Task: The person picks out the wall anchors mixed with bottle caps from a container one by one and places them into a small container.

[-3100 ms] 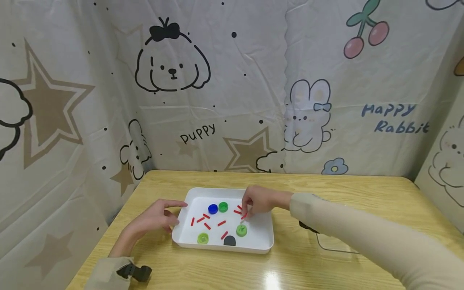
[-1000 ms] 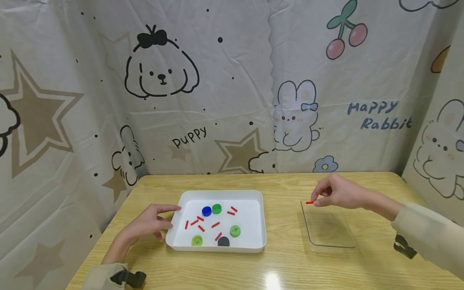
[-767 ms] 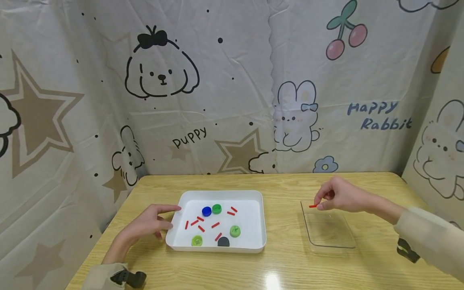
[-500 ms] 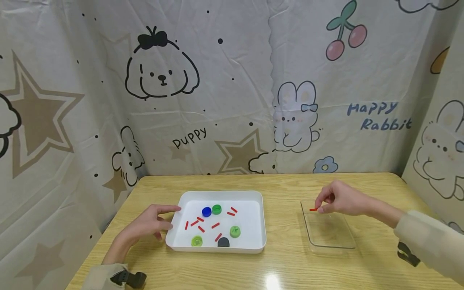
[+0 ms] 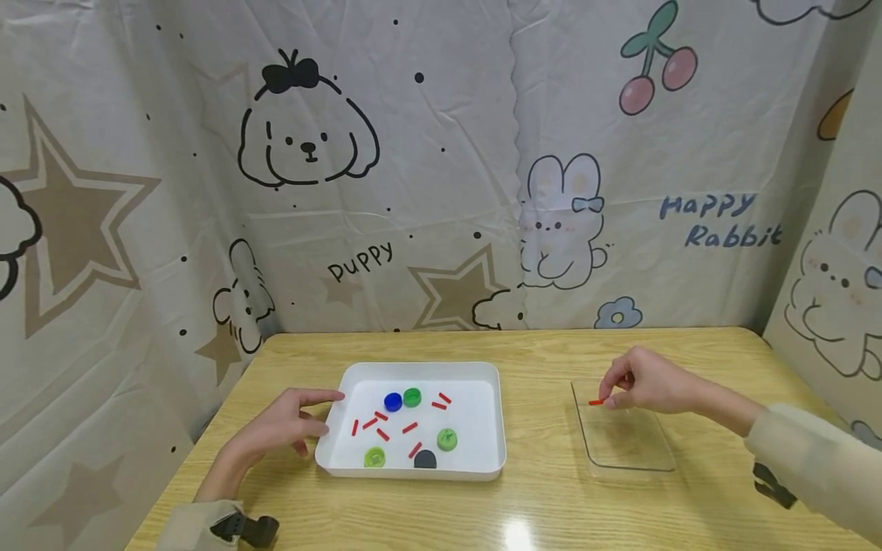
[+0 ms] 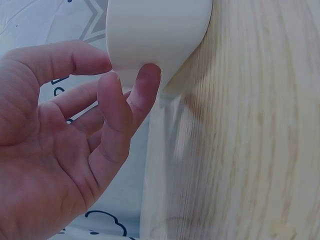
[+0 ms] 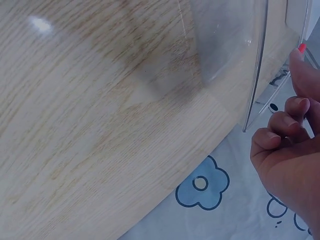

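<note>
My right hand point(image 5: 637, 380) pinches a small red stick point(image 5: 596, 402) between thumb and fingertips, over the far part of a clear plastic box point(image 5: 627, 436). In the right wrist view the red stick point(image 7: 302, 47) peeks out past a fingertip beside the box's clear wall point(image 7: 260, 55). My left hand point(image 5: 279, 421) touches the left side of a white tray point(image 5: 475, 467), its index finger and thumb apart along that side. The left wrist view shows fingertips against the outer wall of the tray point(image 6: 160, 30). Inside the tray lie several red sticks point(image 5: 409, 428).
Also in the tray are a blue cap point(image 5: 393, 402), a green cap point(image 5: 412, 396), two lighter green caps, one of them the cap point(image 5: 447, 439) at right, and a dark rounded piece point(image 5: 425, 459). A printed curtain point(image 5: 441, 191) hangs behind the wooden table point(image 5: 537, 474).
The right hand has carried a red stick from the tray rightward to the clear box, then lowered slightly there. The left hand stays at the tray's side.
</note>
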The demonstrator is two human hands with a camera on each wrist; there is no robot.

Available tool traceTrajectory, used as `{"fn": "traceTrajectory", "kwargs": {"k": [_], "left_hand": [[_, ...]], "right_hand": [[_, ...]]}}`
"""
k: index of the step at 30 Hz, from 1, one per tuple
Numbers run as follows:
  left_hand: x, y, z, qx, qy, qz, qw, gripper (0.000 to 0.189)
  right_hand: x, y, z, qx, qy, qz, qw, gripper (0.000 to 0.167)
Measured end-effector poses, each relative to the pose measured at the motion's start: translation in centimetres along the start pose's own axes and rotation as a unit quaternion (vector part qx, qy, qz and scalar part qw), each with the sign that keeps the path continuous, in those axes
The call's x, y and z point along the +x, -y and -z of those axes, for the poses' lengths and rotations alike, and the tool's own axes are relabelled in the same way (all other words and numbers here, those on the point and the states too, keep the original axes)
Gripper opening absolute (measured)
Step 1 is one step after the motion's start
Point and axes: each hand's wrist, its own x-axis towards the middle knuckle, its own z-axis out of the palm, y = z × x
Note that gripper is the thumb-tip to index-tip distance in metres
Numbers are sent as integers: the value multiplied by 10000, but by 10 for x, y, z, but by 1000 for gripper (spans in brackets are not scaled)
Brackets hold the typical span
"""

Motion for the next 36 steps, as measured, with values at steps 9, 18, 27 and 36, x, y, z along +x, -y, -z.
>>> {"fn": "traceTrajectory", "kwargs": {"k": [9, 18, 27, 36], "left_hand": [[1, 0, 0, 43, 7, 9, 10000, 61], [0, 0, 0, 71, -35, 26, 10000, 61], [0, -1, 1, 30, -17, 23, 10000, 62], [0, -2, 0, 26, -16, 113, 9999, 62]], "right_hand": [[1, 1, -3, -323, -12, 100, 9994, 13], [2, -4, -7, -651, -47, 124, 9978, 12], [1, 0, -1, -791, -159, 91, 9967, 11], [14, 27, 1, -649, 107, 214, 9976, 10]]}}
